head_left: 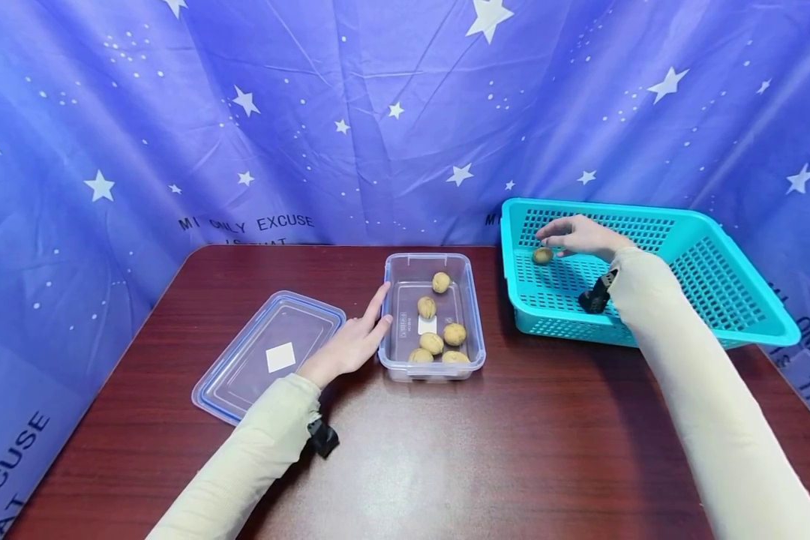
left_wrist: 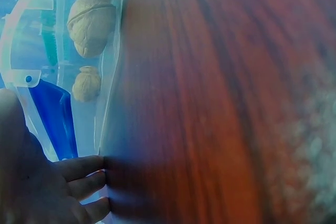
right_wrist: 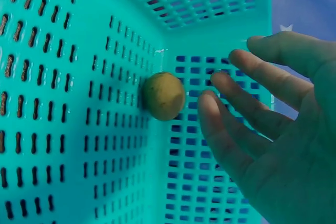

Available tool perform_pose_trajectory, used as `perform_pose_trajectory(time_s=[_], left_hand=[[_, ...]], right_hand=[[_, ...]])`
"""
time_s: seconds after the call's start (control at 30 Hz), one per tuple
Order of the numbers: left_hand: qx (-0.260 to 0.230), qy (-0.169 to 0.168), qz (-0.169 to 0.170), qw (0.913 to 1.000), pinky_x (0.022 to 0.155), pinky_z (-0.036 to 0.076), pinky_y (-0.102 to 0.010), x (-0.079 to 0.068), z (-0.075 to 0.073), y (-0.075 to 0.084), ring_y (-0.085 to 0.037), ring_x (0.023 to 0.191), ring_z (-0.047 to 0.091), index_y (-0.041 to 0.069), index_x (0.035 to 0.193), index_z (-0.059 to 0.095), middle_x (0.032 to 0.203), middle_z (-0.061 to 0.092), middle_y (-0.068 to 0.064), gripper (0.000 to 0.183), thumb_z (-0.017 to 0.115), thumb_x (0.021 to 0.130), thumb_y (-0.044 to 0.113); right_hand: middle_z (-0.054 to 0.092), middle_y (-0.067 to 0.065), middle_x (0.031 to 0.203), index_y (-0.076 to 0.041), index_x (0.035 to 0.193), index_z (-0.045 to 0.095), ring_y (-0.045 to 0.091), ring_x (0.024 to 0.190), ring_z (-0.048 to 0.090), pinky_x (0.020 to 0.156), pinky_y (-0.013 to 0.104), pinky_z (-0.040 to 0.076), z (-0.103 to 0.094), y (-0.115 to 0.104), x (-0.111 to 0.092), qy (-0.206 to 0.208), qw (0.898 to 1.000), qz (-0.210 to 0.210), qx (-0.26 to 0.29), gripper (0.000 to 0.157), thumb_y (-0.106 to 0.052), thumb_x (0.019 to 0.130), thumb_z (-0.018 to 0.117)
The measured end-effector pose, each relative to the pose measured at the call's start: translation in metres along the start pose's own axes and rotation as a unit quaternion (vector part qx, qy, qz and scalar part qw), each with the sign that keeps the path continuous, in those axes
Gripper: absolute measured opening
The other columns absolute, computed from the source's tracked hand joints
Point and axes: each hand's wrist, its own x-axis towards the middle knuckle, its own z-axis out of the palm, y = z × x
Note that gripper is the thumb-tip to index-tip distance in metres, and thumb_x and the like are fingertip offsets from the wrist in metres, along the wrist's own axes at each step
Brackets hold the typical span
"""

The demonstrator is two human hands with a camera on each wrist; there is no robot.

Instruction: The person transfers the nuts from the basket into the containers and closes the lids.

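Observation:
My left hand rests against the left side of a clear plastic food container, its fingers along the wall. Several walnuts lie in the container, most of them toward its near end; the left wrist view shows some walnuts through the wall. My right hand is inside a turquoise basket, fingers spread and a little bent, holding nothing. Close by its fingertips, a single walnut sits on the basket floor near a side wall, apart from the fingers in the right wrist view.
The container's clear lid, with a blue seal and a white label, lies on the dark wooden table left of the container. A blue star-patterned curtain hangs behind the table and along its sides.

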Motion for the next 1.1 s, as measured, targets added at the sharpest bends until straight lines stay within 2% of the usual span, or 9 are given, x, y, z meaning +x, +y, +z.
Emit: perform_pose_trajectory(time_s=[0.2,0.43,0.57,0.63,0.7,0.77,0.83,0.9,1.1], left_hand=[[0.000,-0.004,-0.001,1.0000,0.099,0.040,-0.050,0.001,0.001,0.000,-0.043,0.117,0.053,0.031,0.156,0.000,0.134,0.051,-0.026,0.060,0.029,0.105,0.041],[-0.001,0.002,0.009,1.0000,0.097,0.042,-0.051,0.000,-0.001,0.002,-0.042,0.113,0.056,0.028,0.157,0.001,0.128,0.054,-0.029,0.062,0.032,0.104,0.040],[-0.001,0.000,0.003,1.0000,0.092,0.045,-0.049,0.001,-0.004,0.004,-0.037,0.102,0.061,0.029,0.157,0.002,0.111,0.063,-0.027,0.063,0.033,0.104,0.039],[0.002,-0.006,-0.004,1.0000,0.086,0.047,-0.047,0.001,-0.005,0.004,-0.032,0.090,0.063,0.031,0.156,0.000,0.092,0.065,-0.022,0.063,0.034,0.104,0.041],[0.000,-0.015,-0.010,0.9998,0.079,0.048,-0.045,0.003,-0.006,0.004,-0.028,0.076,0.062,0.032,0.156,-0.001,0.074,0.060,-0.013,0.064,0.034,0.103,0.042],[-0.002,-0.023,-0.013,0.9997,0.075,0.047,-0.043,0.004,-0.008,0.005,-0.025,0.064,0.058,0.032,0.156,-0.002,0.065,0.054,-0.008,0.065,0.035,0.103,0.042],[-0.007,-0.029,-0.017,0.9994,0.072,0.046,-0.042,0.005,-0.009,0.006,-0.024,0.057,0.054,0.031,0.156,-0.003,0.061,0.049,-0.006,0.066,0.036,0.103,0.042],[-0.008,-0.031,-0.021,0.9993,0.072,0.045,-0.041,0.006,-0.010,0.007,-0.023,0.059,0.053,0.031,0.156,-0.002,0.061,0.047,-0.005,0.067,0.036,0.103,0.042],[-0.004,-0.027,-0.034,0.9991,0.072,0.044,-0.041,0.007,-0.010,0.009,-0.024,0.061,0.053,0.033,0.156,-0.001,0.061,0.046,-0.004,0.065,0.035,0.103,0.043]], right_hand=[[0.037,0.034,0.139,0.011,0.140,0.037,0.047,0.121,0.043,0.097,0.056,0.040,0.005,0.008,0.006,-0.020,1.000,0.012,0.006,0.043,-0.010,0.103,0.043],[0.023,0.035,0.145,0.009,0.145,0.027,0.051,0.128,0.031,0.100,0.060,0.035,0.007,0.015,0.008,-0.043,0.998,0.037,-0.017,0.054,-0.014,0.101,0.049],[0.019,0.036,0.146,0.010,0.145,0.027,0.051,0.129,0.028,0.100,0.060,0.034,0.008,0.017,0.009,-0.052,0.997,0.044,-0.020,0.055,-0.013,0.101,0.049],[0.020,0.036,0.146,0.010,0.144,0.029,0.052,0.129,0.028,0.099,0.062,0.033,0.008,0.018,0.009,-0.056,0.997,0.043,-0.035,0.054,-0.012,0.100,0.050],[0.021,0.036,0.146,0.011,0.143,0.032,0.051,0.128,0.030,0.099,0.061,0.034,0.008,0.018,0.009,-0.064,0.996,0.045,-0.040,0.052,-0.010,0.099,0.051],[0.024,0.036,0.144,0.011,0.141,0.036,0.050,0.125,0.035,0.098,0.059,0.036,0.009,0.019,0.009,-0.072,0.995,0.045,-0.045,0.050,-0.008,0.097,0.052],[0.030,0.036,0.141,0.012,0.139,0.039,0.047,0.119,0.042,0.095,0.056,0.041,0.011,0.019,0.009,-0.077,0.995,0.042,-0.047,0.049,-0.006,0.096,0.053],[0.036,0.037,0.138,0.012,0.136,0.043,0.044,0.115,0.047,0.092,0.053,0.044,0.012,0.020,0.010,-0.075,0.995,0.043,-0.043,0.046,-0.004,0.094,0.054],[0.043,0.038,0.133,0.013,0.131,0.048,0.043,0.114,0.050,0.087,0.047,0.049,0.015,0.019,0.013,-0.069,0.996,0.042,-0.046,0.043,-0.003,0.093,0.059]])
